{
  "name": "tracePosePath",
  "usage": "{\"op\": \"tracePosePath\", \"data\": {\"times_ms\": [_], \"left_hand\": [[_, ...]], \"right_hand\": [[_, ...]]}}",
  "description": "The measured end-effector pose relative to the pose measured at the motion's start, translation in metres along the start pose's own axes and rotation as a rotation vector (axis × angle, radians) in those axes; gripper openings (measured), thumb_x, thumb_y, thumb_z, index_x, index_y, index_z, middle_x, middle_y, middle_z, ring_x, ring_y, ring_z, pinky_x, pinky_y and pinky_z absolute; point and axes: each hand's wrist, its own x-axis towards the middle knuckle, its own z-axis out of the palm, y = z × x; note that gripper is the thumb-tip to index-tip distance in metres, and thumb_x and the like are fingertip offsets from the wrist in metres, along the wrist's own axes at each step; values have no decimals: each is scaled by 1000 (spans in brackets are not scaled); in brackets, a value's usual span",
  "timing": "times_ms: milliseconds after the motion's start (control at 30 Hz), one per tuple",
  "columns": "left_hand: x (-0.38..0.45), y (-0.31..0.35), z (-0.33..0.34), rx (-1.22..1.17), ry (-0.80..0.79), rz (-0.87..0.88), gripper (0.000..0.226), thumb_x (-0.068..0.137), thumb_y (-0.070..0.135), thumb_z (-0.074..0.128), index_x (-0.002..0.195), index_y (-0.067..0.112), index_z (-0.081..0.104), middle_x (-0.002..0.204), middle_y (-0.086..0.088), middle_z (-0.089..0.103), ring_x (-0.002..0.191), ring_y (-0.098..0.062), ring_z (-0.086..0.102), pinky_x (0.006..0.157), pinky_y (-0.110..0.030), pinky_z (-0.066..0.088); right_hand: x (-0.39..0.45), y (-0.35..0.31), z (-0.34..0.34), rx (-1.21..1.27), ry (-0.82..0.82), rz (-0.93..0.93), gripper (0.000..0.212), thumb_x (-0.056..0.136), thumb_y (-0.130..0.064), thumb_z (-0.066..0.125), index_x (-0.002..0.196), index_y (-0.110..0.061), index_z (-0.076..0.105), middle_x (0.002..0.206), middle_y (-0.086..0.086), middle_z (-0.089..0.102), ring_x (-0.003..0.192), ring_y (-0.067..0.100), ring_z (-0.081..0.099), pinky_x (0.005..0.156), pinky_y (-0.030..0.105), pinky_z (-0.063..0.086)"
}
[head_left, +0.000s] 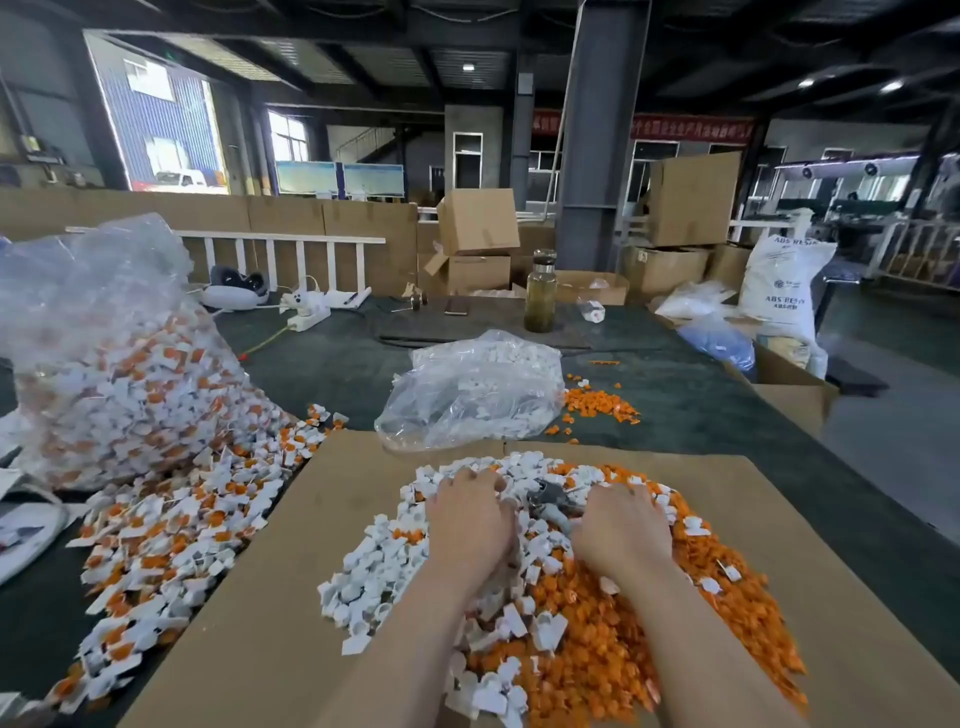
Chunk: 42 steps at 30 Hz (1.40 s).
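A heap of small white plastic parts (374, 587) and orange plastic parts (613, 649) lies on a cardboard sheet (291, 613) in front of me. Both my hands lie palm down on top of the heap. My left hand (470, 519) is over the white side, its fingers bent down into the parts. My right hand (623, 525) is over the orange side, with its fingertips buried. A small grey metal piece (550, 501) shows between the two hands. What the fingers hold, if anything, is hidden.
A big clear bag of joined white-and-orange parts (119, 374) spills across the table at left. Behind the cardboard are a clear bag of white parts (478, 384), loose orange parts (597, 402) and a bottle (540, 293). Cardboard boxes (478, 223) and a white sack (779, 286) stand behind and right.
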Motion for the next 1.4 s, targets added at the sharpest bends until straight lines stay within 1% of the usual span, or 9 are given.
{"op": "tracePosePath", "data": {"times_ms": [200, 333, 500, 667, 833, 967, 1200, 1300, 1400], "left_hand": [[16, -8, 18, 8, -177, -55, 49, 98, 55, 42, 138, 28, 49, 143, -4, 46, 131, -28, 43, 107, -44, 34], [18, -11, 21, -5, -173, -36, 52, 97, 58, 42, 139, 29, 49, 142, -2, 45, 130, -25, 42, 106, -42, 33], [12, -8, 26, -24, -120, 17, 49, 96, 58, 42, 136, 29, 49, 138, 3, 45, 122, -18, 45, 100, -36, 39], [11, -12, 25, -80, -120, 5, 58, 93, 65, 46, 142, 33, 47, 143, 7, 42, 129, -15, 42, 108, -36, 37], [9, -6, 18, -258, -32, -43, 57, 87, 75, 45, 127, 38, 61, 130, 12, 53, 125, -11, 48, 108, -42, 38], [8, -2, 12, -661, 68, -138, 42, 87, 60, 62, 116, 31, 68, 100, 20, 66, 101, -2, 62, 98, -36, 49], [8, 6, -1, -1314, 35, -323, 21, 84, 18, 77, 103, 9, 71, 78, -8, 76, 67, -16, 72, 60, -23, 57], [8, 6, -2, -1318, 60, -346, 21, 83, 18, 79, 101, 10, 71, 73, -4, 75, 61, -11, 69, 59, -21, 55], [9, 4, 1, -1086, 1, -261, 27, 85, 36, 75, 107, 22, 69, 86, 9, 77, 76, -3, 72, 72, -21, 55]], "right_hand": [[22, 2, 10, -21, -167, 35, 33, 86, -32, 55, 114, -14, 57, 138, 11, 47, 136, 34, 32, 110, 46, 35], [25, 5, 20, -132, -104, 21, 41, 87, -33, 57, 125, -17, 57, 139, 10, 49, 137, 34, 33, 116, 48, 26], [27, 8, 23, -125, 17, -4, 30, 82, -32, 58, 110, -22, 59, 120, 3, 60, 122, 27, 45, 114, 42, 31], [22, 6, 22, -99, 17, 29, 63, 72, -51, 63, 124, -17, 52, 119, 0, 62, 125, 26, 47, 119, 47, 19], [19, -2, 15, 66, 79, -24, 53, 65, -56, 60, 106, -24, 48, 89, -11, 61, 104, 17, 57, 116, 44, 25], [17, -8, 10, 271, 124, -108, 48, 60, -63, 57, 95, -34, 43, 76, -16, 54, 79, 2, 51, 103, 36, 30], [8, -9, 8, 236, 219, -195, 56, 69, -62, 55, 118, -40, 38, 105, -21, 54, 108, 10, 48, 108, 39, 28], [7, -4, 11, 70, 195, -174, 70, 79, -66, 52, 137, -33, 32, 129, -11, 50, 125, 17, 42, 112, 41, 24], [6, 0, 13, 59, 158, -132, 56, 86, -51, 52, 135, -28, 40, 122, -9, 56, 113, 16, 52, 100, 34, 42]]}}
